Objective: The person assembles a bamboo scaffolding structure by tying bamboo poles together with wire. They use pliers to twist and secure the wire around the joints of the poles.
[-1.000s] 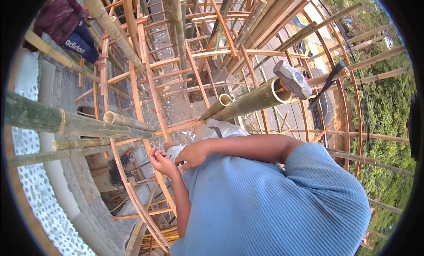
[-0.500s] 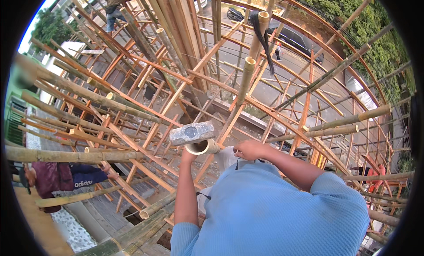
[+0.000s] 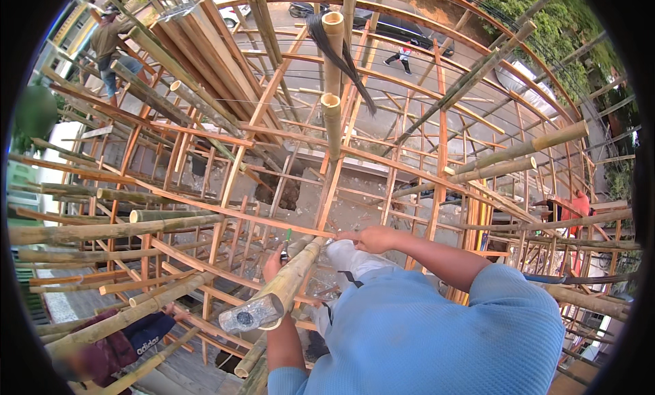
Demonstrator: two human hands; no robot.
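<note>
A bamboo pole [image 3: 295, 269] leans up toward me, a sledgehammer's steel head [image 3: 251, 314] lying across its top end; the handle is hidden. Beyond the pole's left side, my left hand [image 3: 274, 262] is closed around a small dark thing with a green strip [image 3: 288, 235]; its kind is unclear. My right hand [image 3: 374, 239] reaches to a reddish timber rail [image 3: 273, 222] where it meets the pole. Its fingers are bent together by a small shiny spot, and whatever they hold is too small to name.
Bamboo poles [image 3: 512, 149] and timber rails surround me, several with ends pointing my way. One person [image 3: 116, 344] is at lower left, another [image 3: 109, 50] at upper left. A black strap bundle [image 3: 334, 54] hangs from an upright pole. Ground and a road lie below.
My view has shifted, and the pole with the hammer head now appears lower and farther left. My left hand, formerly at the pole's top, is now lower down beside it. My right hand now reaches the rail.
</note>
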